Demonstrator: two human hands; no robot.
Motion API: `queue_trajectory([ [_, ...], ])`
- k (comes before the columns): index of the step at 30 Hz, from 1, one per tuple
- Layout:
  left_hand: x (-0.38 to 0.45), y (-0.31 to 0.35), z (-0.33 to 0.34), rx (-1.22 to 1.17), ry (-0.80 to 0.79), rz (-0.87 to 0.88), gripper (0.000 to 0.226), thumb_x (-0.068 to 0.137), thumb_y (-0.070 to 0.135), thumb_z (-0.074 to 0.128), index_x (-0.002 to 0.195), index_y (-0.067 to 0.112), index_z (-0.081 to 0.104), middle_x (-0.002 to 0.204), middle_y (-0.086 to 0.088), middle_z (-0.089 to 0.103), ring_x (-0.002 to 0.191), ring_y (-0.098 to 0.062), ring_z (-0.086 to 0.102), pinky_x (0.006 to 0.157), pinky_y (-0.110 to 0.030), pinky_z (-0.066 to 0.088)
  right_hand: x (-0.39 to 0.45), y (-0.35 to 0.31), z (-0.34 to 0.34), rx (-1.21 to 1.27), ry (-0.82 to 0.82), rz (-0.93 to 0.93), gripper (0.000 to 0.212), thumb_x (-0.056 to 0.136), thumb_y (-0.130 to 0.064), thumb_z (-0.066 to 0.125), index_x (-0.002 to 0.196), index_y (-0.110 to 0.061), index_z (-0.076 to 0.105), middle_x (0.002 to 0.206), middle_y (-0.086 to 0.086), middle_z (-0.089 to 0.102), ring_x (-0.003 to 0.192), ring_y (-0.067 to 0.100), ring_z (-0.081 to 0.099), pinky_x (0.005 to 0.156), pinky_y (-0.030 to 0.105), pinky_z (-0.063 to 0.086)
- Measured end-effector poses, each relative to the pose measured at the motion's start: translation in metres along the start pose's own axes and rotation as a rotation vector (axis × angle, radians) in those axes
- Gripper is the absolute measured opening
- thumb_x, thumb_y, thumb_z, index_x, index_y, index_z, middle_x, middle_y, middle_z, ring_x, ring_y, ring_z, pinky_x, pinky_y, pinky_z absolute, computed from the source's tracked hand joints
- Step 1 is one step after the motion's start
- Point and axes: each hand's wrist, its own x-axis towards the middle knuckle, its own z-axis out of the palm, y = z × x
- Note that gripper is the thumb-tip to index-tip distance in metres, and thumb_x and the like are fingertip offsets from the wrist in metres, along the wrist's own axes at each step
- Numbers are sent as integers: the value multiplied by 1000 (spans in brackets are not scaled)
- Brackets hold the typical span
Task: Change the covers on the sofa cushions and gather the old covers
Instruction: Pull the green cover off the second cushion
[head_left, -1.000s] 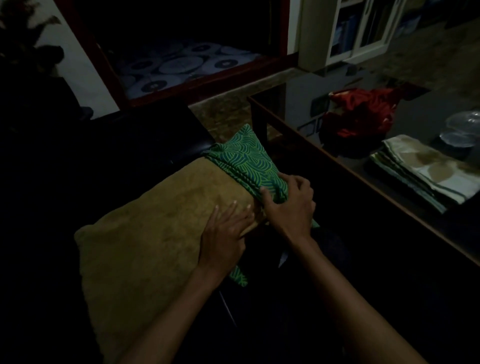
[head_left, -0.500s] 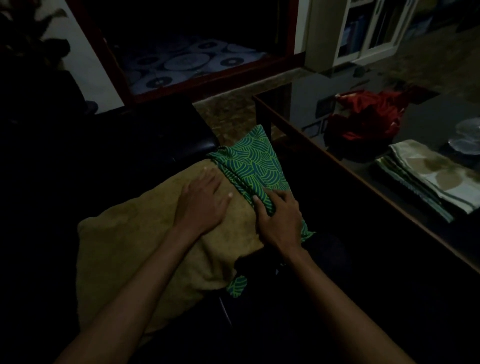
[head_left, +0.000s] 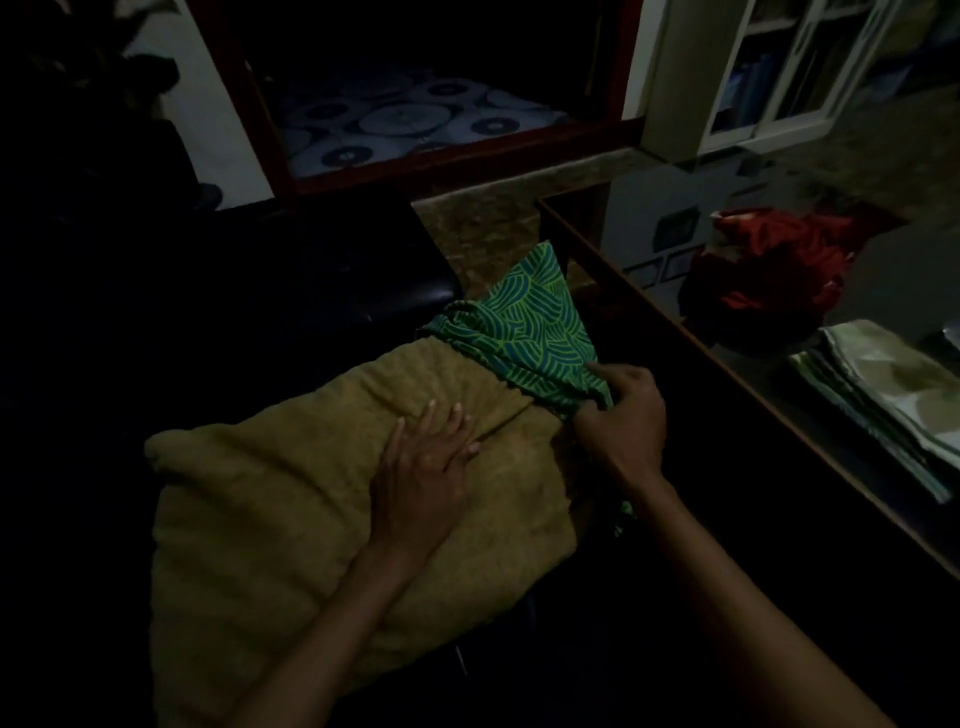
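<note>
While the room is dim, the main items remain legible from the head view. A mustard-coloured cushion (head_left: 311, 493) lies across a dark sofa seat (head_left: 291, 280), its far end tucked into a green patterned cover (head_left: 524, 332) that is bunched around that end only (most of the cushion is bare). The left hand (head_left: 421, 467) lies flat on the cushion's top face, fingers straight and slightly spread, holding nothing. The right hand (head_left: 621, 415) is at the near edge of the cover's mouth, fingers curled into the fabric and thumb extended along it, pinching the cover at the cushion's right corner; a small strip of the same green cloth shows below the wrist. To the right stands a glossy dark worktop (head_left: 649, 301) with a wooden edge. On it rests a crumpled red cover (head_left: 774, 275), and nearer the viewer, well apart from the cushion, a stack of folded pale covers (head_left: 883, 395) with a leaf-like print. Beyond the sofa are a patterned rug (head_left: 415, 119) framed by red-brown wood and a white cabinet (head_left: 779, 78) with glazed doors.
</note>
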Motion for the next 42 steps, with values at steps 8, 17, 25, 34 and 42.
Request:
queue_trajectory([
  [8, -16, 7, 2, 53, 12, 28, 45, 103, 40, 39, 135, 21, 63, 146, 7, 53, 146, -15, 36, 119, -46, 27, 16, -68, 55, -262, -221, -287, 63, 81, -59, 69, 138, -34, 59, 148, 8, 47, 131, 35, 48, 105, 48, 45],
  [17, 39, 11, -51, -121, 40, -158, 28, 102, 41, 49, 108, 25, 72, 105, 5, 71, 87, -4, 58, 77, -25, 49, 7, -54, 54, -392, -147, -362, 55, 74, -14, 69, 130, -16, 65, 127, 16, 59, 102, 42, 62, 86, 44, 49],
  [25, 95, -41, -37, 95, -251, -392, 53, 98, 62, 40, 113, 21, 71, 113, -11, 71, 106, -34, 64, 91, -39, 49, -8, -55, 44, -382, -163, -358, 53, 74, -13, 69, 127, -16, 66, 126, 11, 57, 103, 37, 59, 87, 42, 49],
  [34, 25, -20, -52, 3, 175, -230, 35, 97, 39, 62, 67, 21, 63, 60, -2, 62, 59, -25, 60, 60, -33, 39, 3, -105, 26, -168, -38, -542, 59, 80, -64, 67, 132, -36, 61, 141, -4, 52, 139, 21, 41, 116, 49, 31],
  [42, -10, -1, -71, 63, 275, -116, 26, 91, 34, 63, 71, 20, 70, 62, 2, 62, 59, -20, 59, 65, -32, 47, 14, -138, 46, -578, -203, -644, 40, 86, -44, 67, 123, -30, 70, 131, -4, 65, 142, 20, 37, 121, 60, -10],
])
